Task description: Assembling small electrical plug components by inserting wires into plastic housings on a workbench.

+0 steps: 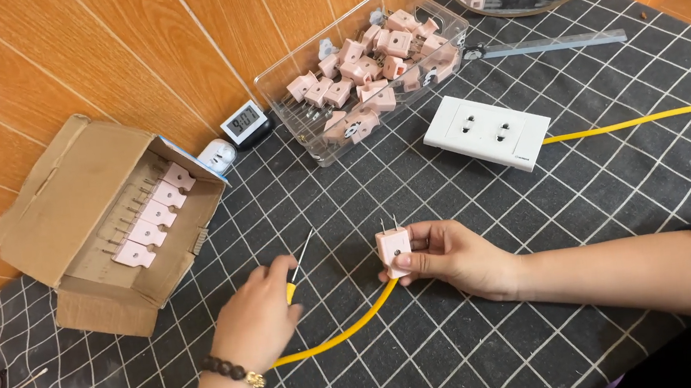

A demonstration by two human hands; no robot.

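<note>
Pink plug (394,252) sits mid-bench, prongs up, pinched in the right hand (448,258), yellow cable (352,327) trailing out below. Left hand (257,317) is wrapped around a screwdriver (297,265). Looks like wiring's done; next move needs the tip lined up with the plug's screw.

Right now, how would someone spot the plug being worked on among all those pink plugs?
Start at the white socket plate mid-table, then drop toward the near edge to the right hand. The plug it holds stands prongs up. Unlike the ones in the clear tub and cardboard box, a yellow cable runs from it.
</note>
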